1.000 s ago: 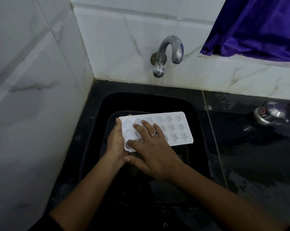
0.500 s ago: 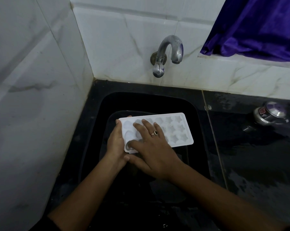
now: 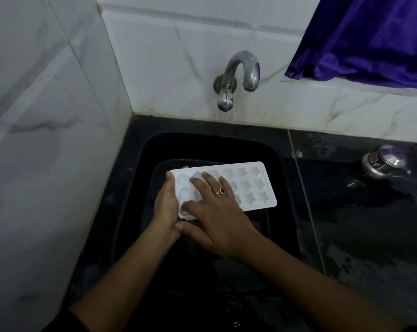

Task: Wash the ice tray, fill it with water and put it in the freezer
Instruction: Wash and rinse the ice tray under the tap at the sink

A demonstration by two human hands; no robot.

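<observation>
**Desk:** What are you getting, starting from the left?

**Operator:** I'm looking at pale veined wall tiles (image 3: 46,140) filling the left side. Next to them, the left hand (image 3: 165,204) is gripping the short left end of the ice tray (image 3: 250,185), with its fingertips curling over the far corner.

**Desk:** Where is the tray lying?

**Operator:** I'm seeing it over the black sink (image 3: 281,164), cavities facing up and its long side running off to the right. It's white, with star-shaped cavities showing at the right end. I cannot tell whether its underside is touching anything.

**Desk:** And the other hand?

**Operator:** The right hand (image 3: 217,219) is lying flat on the tray's left cavities, fingers straight and spread, holding nothing. Its thumb is reaching along the near edge and touching the left hand. A ring (image 3: 220,191) is showing on one finger.

**Desk:** Further right?

**Operator:** A chrome tap (image 3: 238,75) is sticking out of the back wall above the sink. The black counter (image 3: 370,236) is glistening wet. A small metal vessel (image 3: 382,162) is standing on it, well apart from the sink. A purple curtain (image 3: 370,37) is hanging at the top right.
</observation>
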